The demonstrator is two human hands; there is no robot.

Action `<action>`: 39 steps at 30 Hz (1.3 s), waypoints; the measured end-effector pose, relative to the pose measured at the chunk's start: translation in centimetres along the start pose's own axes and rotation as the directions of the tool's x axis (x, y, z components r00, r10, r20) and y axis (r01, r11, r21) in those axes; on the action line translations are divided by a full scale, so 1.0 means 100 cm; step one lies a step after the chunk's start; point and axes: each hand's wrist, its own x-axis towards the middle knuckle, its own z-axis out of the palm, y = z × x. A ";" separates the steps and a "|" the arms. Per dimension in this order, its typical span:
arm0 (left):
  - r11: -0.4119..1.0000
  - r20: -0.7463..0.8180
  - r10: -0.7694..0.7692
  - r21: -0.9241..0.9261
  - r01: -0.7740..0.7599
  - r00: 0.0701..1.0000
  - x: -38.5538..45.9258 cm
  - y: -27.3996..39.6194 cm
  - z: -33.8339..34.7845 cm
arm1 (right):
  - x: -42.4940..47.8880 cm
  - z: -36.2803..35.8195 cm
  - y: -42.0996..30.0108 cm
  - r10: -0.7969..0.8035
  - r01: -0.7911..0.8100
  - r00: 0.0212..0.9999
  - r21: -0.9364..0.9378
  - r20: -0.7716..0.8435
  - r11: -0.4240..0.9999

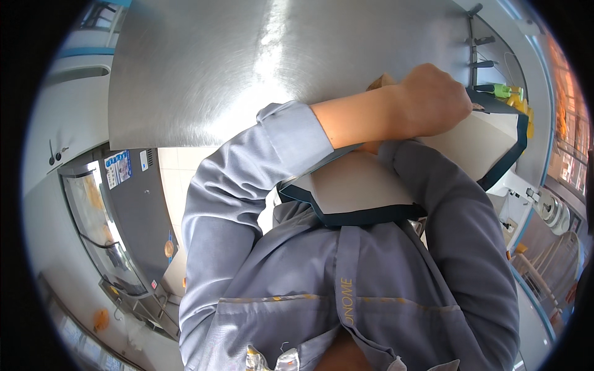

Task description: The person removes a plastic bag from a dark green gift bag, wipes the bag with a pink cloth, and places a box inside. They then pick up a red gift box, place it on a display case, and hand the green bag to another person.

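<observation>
My left arm reaches across my body to the right, over the right forearm. My left hand (436,99) looks curled, its back towards me and its fingers hidden. It lies over a dark-edged case or folded bag (364,185) with pale panels, in front of my chest. My right arm passes beneath the left one. Only a sliver of my right hand (370,147) shows past the cuff, and what it touches is hidden. A small brown, pointed piece (382,81) sticks out beyond my left forearm; I cannot tell what it is.
A stainless steel table (195,69) stretches ahead. Dark-handled tools (483,64) and a green-handled tool (501,90) line its right side. A white appliance (552,211) stands at right. On the left are a glass-fronted cabinet (100,222) and tiled floor (178,160).
</observation>
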 end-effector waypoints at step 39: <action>0.942 0.092 -0.094 0.329 0.059 0.991 -0.004 -0.012 -0.031 | -0.304 0.084 0.003 0.910 0.078 0.345 0.973 -0.231 0.218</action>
